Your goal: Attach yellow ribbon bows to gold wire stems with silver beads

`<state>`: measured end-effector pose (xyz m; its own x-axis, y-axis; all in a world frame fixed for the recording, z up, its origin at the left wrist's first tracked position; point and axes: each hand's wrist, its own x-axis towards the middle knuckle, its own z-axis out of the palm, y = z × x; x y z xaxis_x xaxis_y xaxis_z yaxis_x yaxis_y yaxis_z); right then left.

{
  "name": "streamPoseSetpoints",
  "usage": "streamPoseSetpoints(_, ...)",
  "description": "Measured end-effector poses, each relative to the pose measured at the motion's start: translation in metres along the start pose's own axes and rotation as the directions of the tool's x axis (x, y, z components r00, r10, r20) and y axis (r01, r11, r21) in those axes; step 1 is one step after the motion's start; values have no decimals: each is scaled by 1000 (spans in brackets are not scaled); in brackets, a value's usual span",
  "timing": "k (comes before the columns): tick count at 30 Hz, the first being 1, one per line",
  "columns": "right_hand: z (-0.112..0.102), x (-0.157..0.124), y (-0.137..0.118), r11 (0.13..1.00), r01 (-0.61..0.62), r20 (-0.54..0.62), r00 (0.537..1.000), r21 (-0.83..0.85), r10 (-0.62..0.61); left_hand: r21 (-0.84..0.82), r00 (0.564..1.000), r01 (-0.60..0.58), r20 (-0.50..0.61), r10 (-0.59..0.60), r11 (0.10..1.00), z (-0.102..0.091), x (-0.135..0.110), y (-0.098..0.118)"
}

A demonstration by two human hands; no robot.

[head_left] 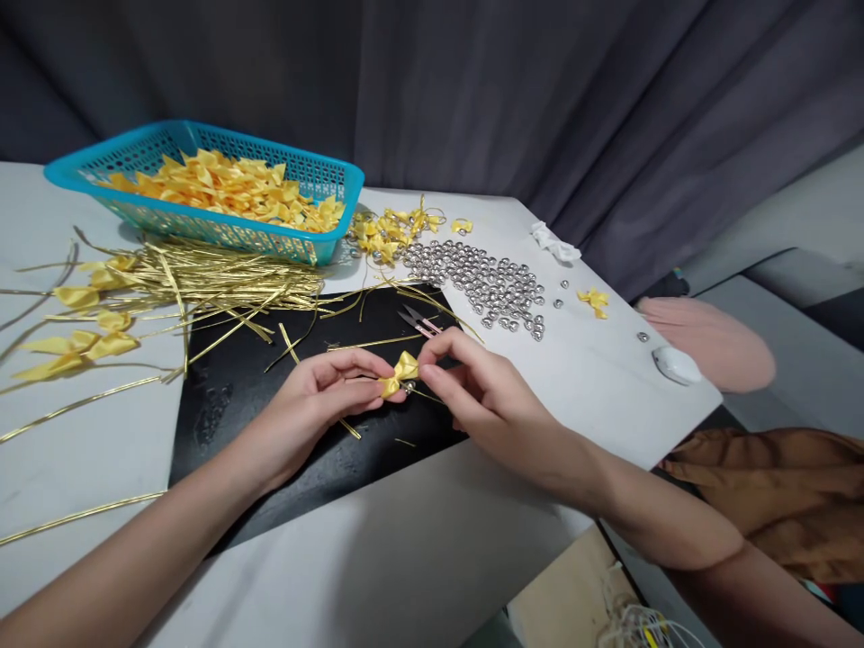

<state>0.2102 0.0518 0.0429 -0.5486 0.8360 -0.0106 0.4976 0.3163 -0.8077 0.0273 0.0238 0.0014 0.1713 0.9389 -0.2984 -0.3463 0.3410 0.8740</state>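
Observation:
Above a black mat [270,450], my left hand [337,382] pinches one side of a small yellow ribbon bow [403,367]. My right hand [472,378] has thumb and forefinger closed at the bow's other side. A small silver bell [409,387] hangs just under the bow, and a thin gold tie sticks out toward my right palm. Small scissors [419,322] with pinkish handles lie behind my right hand, their blades pointing away to the left. Short gold tie pieces [351,430] are scattered on the mat.
A blue basket [347,193] of yellow bows stands at the back left, with a pile of gold ties [229,279] before it. Silver bells [486,279] spread behind the mat, beside finished-looking bows [388,234]. A white mouse-shaped object [676,365] sits near the right edge.

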Motion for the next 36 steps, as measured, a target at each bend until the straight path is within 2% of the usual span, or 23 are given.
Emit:
streamPoseSetpoints(5,-1,0,-4,997,57,19,998,-48,-57,-20,999,-33,2,33,999,2,-1,-1)
streamPoseSetpoints(11,3,1,-1,999,41,-30,999,-9,-41,2,998,-57,4,57,998,3,-3,-1)
streamPoseSetpoints(19,6,1,3,993,98,-57,993,-72,-102,52,987,-64,-143,71,997,11,0,-2)
streamPoseSetpoints(25,4,1,3,990,100,-86,990,-101,-109,80,987,-30,-153,42,996,16,-1,-1)
streamPoseSetpoints(28,4,1,3,984,127,-103,985,-123,-140,64,988,-8,-150,18,998,17,0,0)
streamPoseSetpoints(33,3,2,4,972,165,-107,977,-167,-184,133,991,-8,-133,25,991,16,-1,1)
streamPoseSetpoints(36,1,4,7,939,279,-108,946,-201,-304,107,991,-34,-126,47,994,15,-2,1)
